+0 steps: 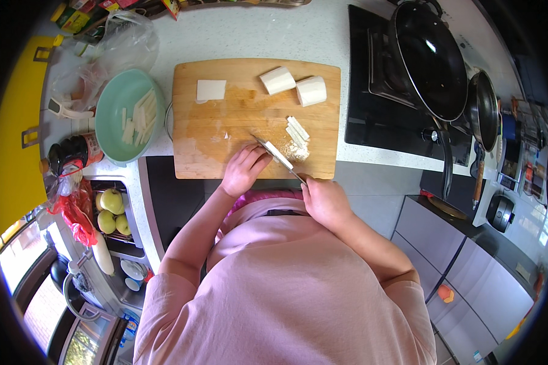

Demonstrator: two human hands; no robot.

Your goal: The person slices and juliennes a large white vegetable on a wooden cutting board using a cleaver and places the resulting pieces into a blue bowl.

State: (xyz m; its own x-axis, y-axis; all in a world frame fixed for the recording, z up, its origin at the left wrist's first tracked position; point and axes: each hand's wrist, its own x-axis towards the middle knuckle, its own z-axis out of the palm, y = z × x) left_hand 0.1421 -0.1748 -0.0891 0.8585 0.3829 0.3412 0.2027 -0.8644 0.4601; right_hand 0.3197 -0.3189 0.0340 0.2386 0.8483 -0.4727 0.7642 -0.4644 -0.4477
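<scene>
My right hand point(326, 198) grips the handle of a kitchen knife point(297, 176) whose blade slants up and left over a wooden cutting board point(237, 157). Along the blade's right side lies a cut white strip point(277, 154). My left hand point(246, 168) has its fingers bent against the other side of the blade; whatever is under them is hidden. Several cut strips point(297, 131) lie further right, by crumbly white bits point(297, 153). At the back sit two thick pieces of peeled white root vegetable point(277, 80) point(311, 91) and a flat rectangular slice point(211, 89).
A green basin point(107, 109) with white strips point(141, 119) stands left of the board. Beyond it are a dark sauce bottle point(68, 155) and a plastic bag point(128, 43). Pears point(112, 200) sit over the sink. A wok point(429, 59) rests on the cooktop point(365, 123) at right.
</scene>
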